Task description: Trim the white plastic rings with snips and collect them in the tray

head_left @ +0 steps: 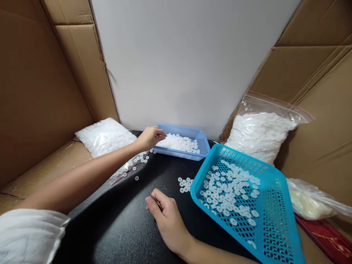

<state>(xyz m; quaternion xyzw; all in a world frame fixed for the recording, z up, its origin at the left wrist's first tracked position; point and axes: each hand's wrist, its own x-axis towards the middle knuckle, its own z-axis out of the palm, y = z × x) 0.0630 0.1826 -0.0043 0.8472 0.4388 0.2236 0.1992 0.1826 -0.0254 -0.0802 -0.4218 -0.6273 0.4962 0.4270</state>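
My left hand (150, 138) reaches to the left end of the light-blue basket (202, 143). Its fingers are curled and close together; whether something small sits between the fingertips is hidden. A heap of white plastic rings (178, 143) lies in that basket beside the fingers. Nearer to me, my right hand (169, 218) is closed around slim dark metal tweezers (155, 200), whose tip points up and left over the black tabletop (121, 227). Just right of this hand stands the larger turquoise basket (275, 205), with many white rings (228, 190) scattered inside.
A bulging bag of white pieces (107, 135) lies behind my left forearm. An opened bag (125, 170) spills loose rings. More rings (185, 184) touch the turquoise basket's left side. At right are a large zip bag (258, 132), a smaller bag (310, 201) and a red packet (327, 238).
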